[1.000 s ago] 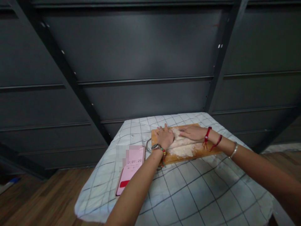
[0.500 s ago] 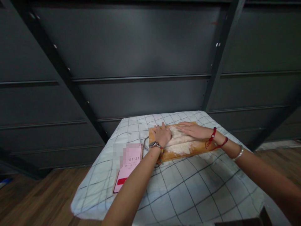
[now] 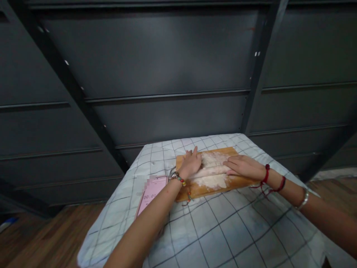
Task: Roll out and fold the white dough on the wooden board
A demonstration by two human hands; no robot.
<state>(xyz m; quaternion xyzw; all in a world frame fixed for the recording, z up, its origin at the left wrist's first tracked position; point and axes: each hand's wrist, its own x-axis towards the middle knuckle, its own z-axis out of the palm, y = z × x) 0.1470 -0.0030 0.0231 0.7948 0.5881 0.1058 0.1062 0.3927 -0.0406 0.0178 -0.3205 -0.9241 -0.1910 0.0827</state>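
Note:
A long pale dough roll (image 3: 211, 171) lies across a wooden board (image 3: 192, 191) dusted with white flour (image 3: 213, 181). My left hand (image 3: 191, 163) rests over the roll's left end, open, its fingers spread toward the far side. My right hand (image 3: 244, 166) lies flat over the right end, fingers stretched out along the dough. Both palms cover the ends, so only the roll's middle shows. A watch and beads circle my left wrist; red cords and a silver bangle are on the right.
A pink phone (image 3: 153, 194) lies left of the board, partly behind my left forearm. A white checked cloth (image 3: 217, 227) covers the small table. Dark metal panels (image 3: 173, 115) stand just behind it, and wooden floor (image 3: 52, 230) shows at the left.
My right hand has slid right along the dough, and the hands are now farther apart. More of the roll's middle shows. My left forearm covers more of the phone.

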